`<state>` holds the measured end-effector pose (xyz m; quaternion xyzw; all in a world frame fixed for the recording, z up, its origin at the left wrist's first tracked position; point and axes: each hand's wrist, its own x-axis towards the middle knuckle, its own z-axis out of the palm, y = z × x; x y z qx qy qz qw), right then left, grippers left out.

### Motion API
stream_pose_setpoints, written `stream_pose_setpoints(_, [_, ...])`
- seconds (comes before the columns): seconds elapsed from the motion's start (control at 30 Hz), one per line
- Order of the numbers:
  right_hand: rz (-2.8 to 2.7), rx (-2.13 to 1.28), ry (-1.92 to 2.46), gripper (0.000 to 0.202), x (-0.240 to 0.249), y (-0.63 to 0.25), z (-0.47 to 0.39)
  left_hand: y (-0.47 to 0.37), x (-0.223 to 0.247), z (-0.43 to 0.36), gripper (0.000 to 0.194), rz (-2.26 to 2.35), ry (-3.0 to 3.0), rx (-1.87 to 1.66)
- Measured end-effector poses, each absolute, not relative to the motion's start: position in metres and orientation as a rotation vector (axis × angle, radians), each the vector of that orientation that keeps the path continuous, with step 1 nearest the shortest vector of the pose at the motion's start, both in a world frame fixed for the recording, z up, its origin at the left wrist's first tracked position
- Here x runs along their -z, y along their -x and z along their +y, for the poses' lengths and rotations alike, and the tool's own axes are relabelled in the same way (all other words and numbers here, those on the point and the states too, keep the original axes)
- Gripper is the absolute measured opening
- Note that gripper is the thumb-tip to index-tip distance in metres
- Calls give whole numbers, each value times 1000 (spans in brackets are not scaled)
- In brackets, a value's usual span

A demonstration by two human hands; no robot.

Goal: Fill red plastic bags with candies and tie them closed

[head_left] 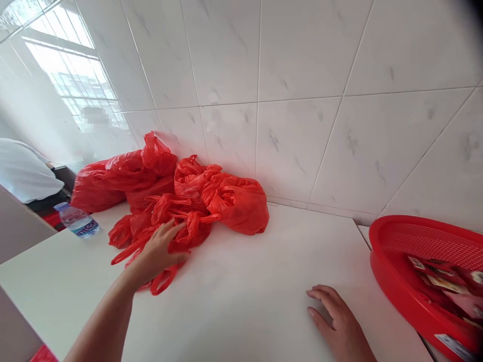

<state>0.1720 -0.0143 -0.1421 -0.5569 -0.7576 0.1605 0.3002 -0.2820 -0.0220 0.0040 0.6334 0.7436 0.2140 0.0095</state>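
On white table (271, 291), red plastic bags (241, 203) are heaped by tiled wall (298, 125); exact count is hidden by overlap. Left grip (160, 251), fingers spread, is placed at nearest bags; rest are seen beyond. Right grip (337, 317), thumb and fingers parted, is held between bags and one red basket (400, 286). One bottle (78, 221) is seen far left, behind it one person (26, 171).

The bags (241, 201) are bright red, and so is the basket (400, 301) (its wall patterned with a mesh of small holes). White tiles (298, 55) carry grey marbling and thin grey lines. The tabletop (264, 281) is plain white, the bottle cap (62, 206) blue, the bottle label (86, 227) blue with white.
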Motion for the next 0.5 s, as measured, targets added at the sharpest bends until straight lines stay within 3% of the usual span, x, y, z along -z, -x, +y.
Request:
stream_pose_setpoints(0.1, [-1995,-446,1512,27,139,-170,-16,258,-52,13,54,2082,-2019,-1146])
stream_pose_setpoints(0.17, [-1981,-492,1528,28,137,-170,-16,244,-74,48,44,2052,-2033,-1236])
stream_pose_setpoints(0.37, [-1902,-609,1514,28,133,-167,-18,218,-87,145,30,2114,-2224,-1046])
stream_pose_setpoints(0.5, [-1799,-624,1450,26,134,-162,-19,207,-80,165,38,2132,-2401,-763])
